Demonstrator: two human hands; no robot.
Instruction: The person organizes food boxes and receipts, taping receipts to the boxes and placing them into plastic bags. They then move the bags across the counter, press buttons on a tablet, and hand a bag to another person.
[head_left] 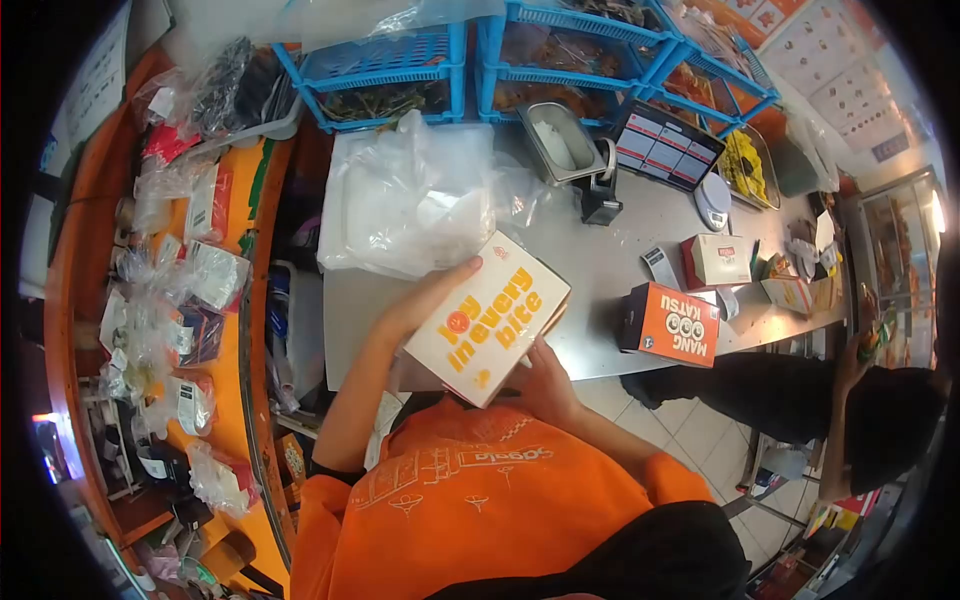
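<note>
A white cardboard food box with yellow lettering is held tilted in front of my orange shirt, just off the table's front edge. My left hand grips its upper left edge, with the fingertips partly hidden behind it. At the lower right side, my right hand holds the box from below, its fingers partly covered. Behind the box lies a stack of clear plastic bags. An orange and black food box stands to the right on the steel table.
Blue plastic racks line the back. A metal container, a tablet, a small scale and another box stand on the table. Bagged packages fill the orange shelf at left. Another person is at right.
</note>
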